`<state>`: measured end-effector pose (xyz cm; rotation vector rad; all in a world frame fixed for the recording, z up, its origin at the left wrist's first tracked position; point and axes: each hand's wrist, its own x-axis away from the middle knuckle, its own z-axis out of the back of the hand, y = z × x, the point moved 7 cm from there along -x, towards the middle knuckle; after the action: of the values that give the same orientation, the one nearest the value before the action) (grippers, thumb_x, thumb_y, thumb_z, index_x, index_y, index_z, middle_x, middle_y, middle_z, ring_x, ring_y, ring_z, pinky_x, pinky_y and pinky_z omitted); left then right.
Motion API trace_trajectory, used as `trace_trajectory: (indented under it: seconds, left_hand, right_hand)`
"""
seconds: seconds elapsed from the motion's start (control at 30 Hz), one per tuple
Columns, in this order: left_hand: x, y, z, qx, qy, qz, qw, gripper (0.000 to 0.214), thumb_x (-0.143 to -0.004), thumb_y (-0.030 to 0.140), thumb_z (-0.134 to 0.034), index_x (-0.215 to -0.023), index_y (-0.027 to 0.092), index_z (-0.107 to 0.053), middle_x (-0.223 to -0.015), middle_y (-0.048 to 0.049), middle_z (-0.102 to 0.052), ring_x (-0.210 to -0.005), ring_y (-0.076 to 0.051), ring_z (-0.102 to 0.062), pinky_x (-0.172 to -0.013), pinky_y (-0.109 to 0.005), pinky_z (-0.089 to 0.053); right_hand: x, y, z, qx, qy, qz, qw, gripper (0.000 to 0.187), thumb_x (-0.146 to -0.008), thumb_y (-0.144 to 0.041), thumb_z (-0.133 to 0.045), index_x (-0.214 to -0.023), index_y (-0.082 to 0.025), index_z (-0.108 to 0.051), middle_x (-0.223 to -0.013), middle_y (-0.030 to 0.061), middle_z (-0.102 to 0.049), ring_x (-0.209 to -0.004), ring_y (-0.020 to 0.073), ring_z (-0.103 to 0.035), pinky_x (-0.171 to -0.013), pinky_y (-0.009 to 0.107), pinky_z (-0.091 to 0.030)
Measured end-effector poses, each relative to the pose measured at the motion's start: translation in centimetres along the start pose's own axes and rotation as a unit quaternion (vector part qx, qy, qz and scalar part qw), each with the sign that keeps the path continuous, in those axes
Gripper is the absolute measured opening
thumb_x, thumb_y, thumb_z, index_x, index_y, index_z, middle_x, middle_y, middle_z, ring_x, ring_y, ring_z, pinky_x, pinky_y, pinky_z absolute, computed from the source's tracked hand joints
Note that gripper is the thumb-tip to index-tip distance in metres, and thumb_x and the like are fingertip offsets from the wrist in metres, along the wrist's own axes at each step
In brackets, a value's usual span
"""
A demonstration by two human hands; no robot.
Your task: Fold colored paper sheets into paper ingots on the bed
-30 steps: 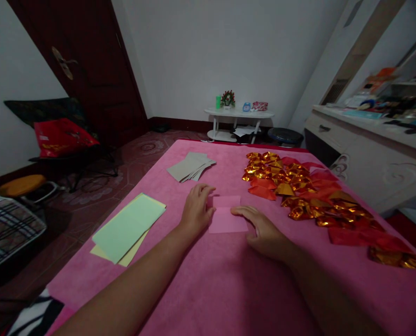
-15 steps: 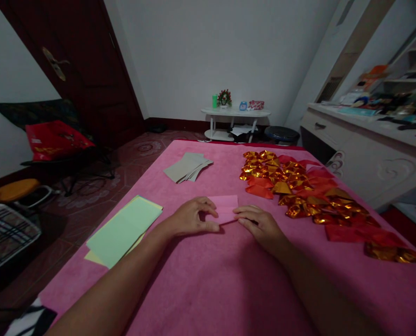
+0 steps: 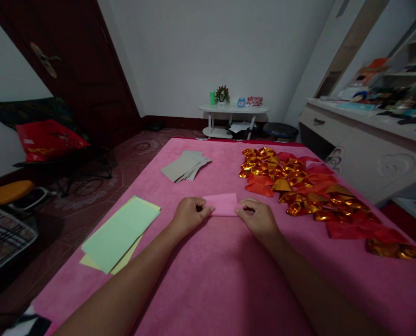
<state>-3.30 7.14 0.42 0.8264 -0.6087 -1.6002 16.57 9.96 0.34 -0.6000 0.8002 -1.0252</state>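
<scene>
Head view: flat green sheets (image 3: 122, 233) lie lower left, seemingly unfolded; grey sheets (image 3: 183, 166) fan out left of centre; mid-frame, the left hand (image 3: 191, 217) pinches an apparently part-folded pink paper (image 3: 224, 204), the right hand (image 3: 260, 219) its other end; at right, shaped gold pieces (image 3: 281, 185) and red pieces (image 3: 351, 229) crowd the tabletop (image 3: 208, 280).

We're up at head height, close above the near end of the long, pink, cloth-covered table (image 3: 201, 284), gazing forward and down its length; the folded pink paper rectangle (image 3: 224, 204) sits just below mid-frame, the plain white wall (image 3: 180, 56) facing us beyond.
</scene>
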Motion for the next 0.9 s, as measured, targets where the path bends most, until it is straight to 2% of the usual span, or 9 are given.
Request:
trace_trajectory:
  seconds: [0.13,0.23,0.47,0.6,0.77,0.9]
  left_hand:
    - [0.1,-0.4,0.0,-0.019,0.014,0.002,1.0,0.037,-0.07,0.033,-0.066,-0.049,0.016,-0.042,-0.06,0.0024,-0.052,-0.055,-0.009,-0.045,-0.052,-0.022,-0.029]
    - [0.1,-0.4,0.2,-0.033,0.02,0.011,0.999,0.029,-0.067,0.033,-0.069,-0.053,0.016,-0.05,-0.062,0.0012,-0.059,-0.056,-0.011,-0.05,-0.052,-0.022,-0.032]
    - [0.2,-0.4,0.5,-0.067,0.029,0.048,0.996,0.017,-0.066,0.031,-0.071,-0.067,0.018,-0.061,-0.061,0.0026,-0.061,-0.054,-0.011,-0.054,-0.052,-0.022,-0.033]
    - [0.3,-0.6,0.6,-0.063,0.034,0.06,0.996,0.025,-0.065,0.028,-0.074,-0.085,0.02,-0.06,-0.066,0.0041,-0.061,-0.056,-0.011,-0.053,-0.052,-0.021,-0.034]
    - [0.4,-0.1,0.7,-0.098,0.047,0.024,0.994,0.017,-0.067,0.031,-0.073,-0.078,0.02,-0.065,-0.079,-0.0008,-0.057,-0.067,-0.013,-0.053,-0.06,-0.024,-0.039]
    - [0.3,0.1,0.9,-0.085,0.064,-0.006,0.994,0.029,-0.063,0.032,-0.077,-0.088,0.02,-0.066,-0.087,-0.0025,-0.056,-0.075,-0.015,-0.053,-0.066,-0.027,-0.042]
  right_hand:
    - [-0.4,0.1,0.2,0.061,0.027,-0.015,0.998,0.015,-0.069,-0.026,-0.066,-0.057,-0.02,-0.058,-0.083,0.0024,-0.064,-0.075,0.0166,-0.06,-0.071,0.027,-0.046]
    - [-0.8,0.1,0.3,0.075,0.028,-0.032,0.996,0.016,-0.065,-0.024,-0.069,-0.054,-0.02,-0.057,-0.083,0.0019,-0.065,-0.074,0.0162,-0.061,-0.072,0.027,-0.046]
    - [-1.3,0.5,0.0,0.072,0.006,-0.066,0.995,0.018,-0.063,-0.022,-0.068,-0.049,-0.02,-0.057,-0.079,0.0007,-0.067,-0.07,0.0152,-0.062,-0.065,0.025,-0.045]
    - [-1.2,0.5,0.0,0.094,-0.002,-0.072,0.993,0.019,-0.065,-0.025,-0.067,-0.05,-0.02,-0.056,-0.073,-0.0003,-0.065,-0.064,0.0141,-0.06,-0.061,0.024,-0.042]
    - [-0.9,0.4,0.0,0.149,0.007,-0.102,0.984,0.016,-0.065,-0.028,-0.066,-0.055,-0.021,-0.055,-0.06,-0.0028,-0.06,-0.056,0.014,-0.055,-0.053,0.024,-0.035]
    - [-0.4,0.8,-0.1,0.109,0.03,-0.113,0.987,0.015,-0.066,-0.031,-0.066,-0.057,-0.022,-0.057,-0.057,-0.0031,-0.06,-0.054,0.0137,-0.054,-0.051,0.023,-0.035]
